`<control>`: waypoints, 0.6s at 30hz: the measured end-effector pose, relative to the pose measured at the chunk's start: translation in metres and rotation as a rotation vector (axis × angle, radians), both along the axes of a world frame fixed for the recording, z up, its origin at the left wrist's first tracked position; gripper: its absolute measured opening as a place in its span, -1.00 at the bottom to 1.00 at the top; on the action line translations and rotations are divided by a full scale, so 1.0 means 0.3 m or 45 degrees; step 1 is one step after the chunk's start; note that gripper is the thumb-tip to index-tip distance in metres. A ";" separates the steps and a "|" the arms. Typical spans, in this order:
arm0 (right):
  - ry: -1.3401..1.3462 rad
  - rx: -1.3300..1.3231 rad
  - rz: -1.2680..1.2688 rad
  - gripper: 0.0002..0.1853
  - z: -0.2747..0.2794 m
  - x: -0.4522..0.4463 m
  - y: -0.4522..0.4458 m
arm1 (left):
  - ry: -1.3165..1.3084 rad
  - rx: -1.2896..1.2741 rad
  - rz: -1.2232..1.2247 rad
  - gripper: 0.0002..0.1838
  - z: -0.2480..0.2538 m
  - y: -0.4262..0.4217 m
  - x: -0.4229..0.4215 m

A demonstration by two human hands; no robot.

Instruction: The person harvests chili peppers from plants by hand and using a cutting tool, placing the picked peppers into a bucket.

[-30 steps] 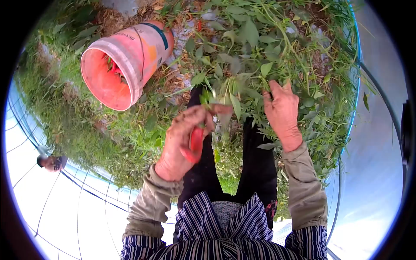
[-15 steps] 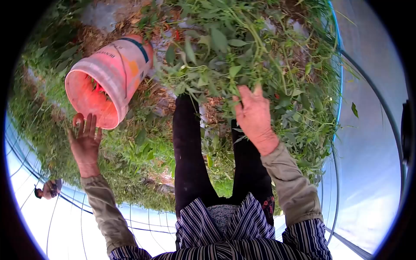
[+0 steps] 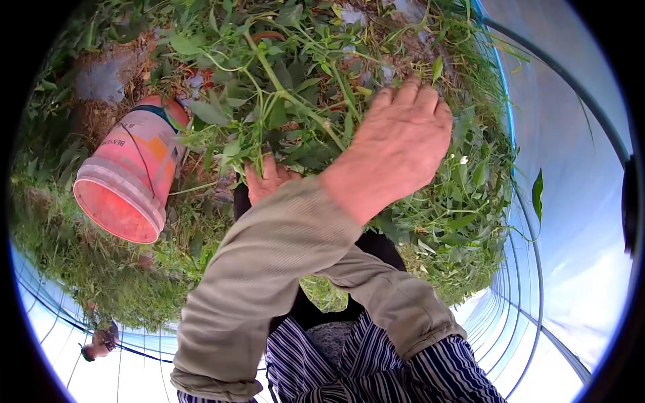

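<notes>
The left hand (image 3: 400,144) has crossed over to the right, its back uppermost and its fingers loosely bent; the fingertips dip among foliage, so whether they grip anything cannot be told. Beneath the left sleeve (image 3: 269,248) and partly hidden by it, the right hand (image 3: 270,180) has its fingers against leaves; how far it is closed, and on what, cannot be told. The plant (image 3: 285,94) lies in front of both, its thick forked stem slanting between them, nearer the right edge of the planted ground. A white flower (image 3: 463,160) shows near that edge. Towards the ground's left edge is a pinkish bucket (image 3: 138,158). Past the right edge rises a translucent wall (image 3: 571,195); beyond the lower left edge, another person (image 3: 102,340) is visible.
</notes>
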State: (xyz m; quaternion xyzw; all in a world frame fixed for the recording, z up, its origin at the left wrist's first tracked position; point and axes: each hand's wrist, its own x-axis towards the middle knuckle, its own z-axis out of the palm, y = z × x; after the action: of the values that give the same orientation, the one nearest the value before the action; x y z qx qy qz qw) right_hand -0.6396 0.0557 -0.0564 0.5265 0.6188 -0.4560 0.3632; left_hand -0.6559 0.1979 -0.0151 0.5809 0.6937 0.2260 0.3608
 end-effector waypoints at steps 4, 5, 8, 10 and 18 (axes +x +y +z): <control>0.388 0.230 0.290 -0.48 0.027 0.038 -0.005 | -0.222 -0.337 -0.135 -0.46 -0.118 0.012 0.281; 0.460 0.254 0.343 -0.48 0.029 0.054 -0.011 | -0.344 -0.555 -0.351 -0.46 -0.154 -0.015 0.322; 0.626 0.296 0.394 -0.50 0.049 0.127 -0.050 | -0.438 -0.679 -0.571 -0.46 -0.199 -0.139 0.322; 0.739 0.350 0.468 -0.53 0.081 0.215 -0.111 | -0.413 -0.591 -0.574 -0.47 -0.200 -0.210 0.307; 0.977 -0.856 0.475 -0.68 0.368 0.518 0.199 | -0.430 -0.481 -0.499 -0.54 -0.200 -0.341 0.260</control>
State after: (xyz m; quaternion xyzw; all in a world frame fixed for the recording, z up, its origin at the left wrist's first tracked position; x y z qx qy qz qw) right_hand -0.4843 0.1153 0.0542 0.0582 0.6098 -0.7162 0.3343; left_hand -0.5778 0.0958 -0.0750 0.5804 0.5288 0.1126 0.6090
